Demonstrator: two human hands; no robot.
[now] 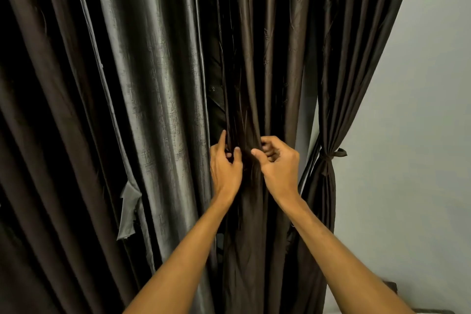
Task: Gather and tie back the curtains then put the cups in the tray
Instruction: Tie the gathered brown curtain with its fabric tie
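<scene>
fingers (222,140) partly buried in curtain (251,84), forearms (183,245) cropped

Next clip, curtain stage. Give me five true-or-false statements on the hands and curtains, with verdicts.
1. Both the left hand and the right hand grip the middle curtain. True.
2. The right-hand curtain hangs loose and untied. False: a fabric tie cinches it into a bundle.
3. Cups and a tray show below the curtains. False: neither is in view.
4. A pale wall lies to the right of the curtains. True.
5. The shiny left panel has a flap of fabric sticking out from it. True.
</scene>
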